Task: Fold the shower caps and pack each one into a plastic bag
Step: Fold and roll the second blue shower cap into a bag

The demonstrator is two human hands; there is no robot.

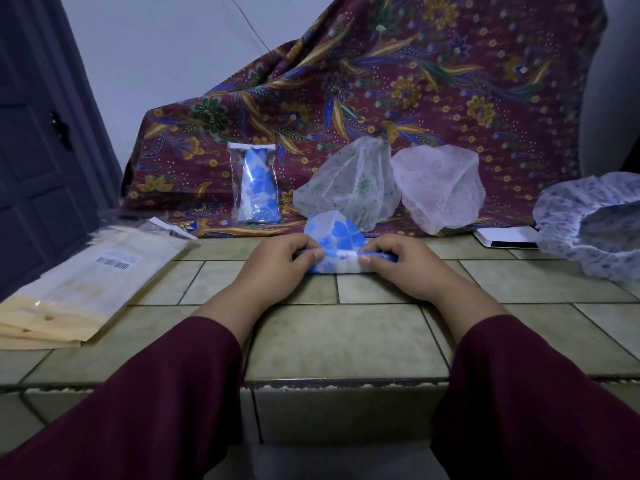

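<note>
A blue-flowered shower cap lies on the tiled ledge, partly rolled at its near edge. My left hand pinches the roll's left end and my right hand pinches its right end. A packed blue cap in a clear plastic bag leans upright against the patterned cloth behind. Three unfolded caps stand further back: a green-print cap, a pink-print cap and a purple-print cap at the far right.
A stack of empty plastic bags with a barcode label lies at the left. A maroon batik cloth drapes the back. A white flat object sits beside the purple cap. The ledge's front edge drops off below my wrists.
</note>
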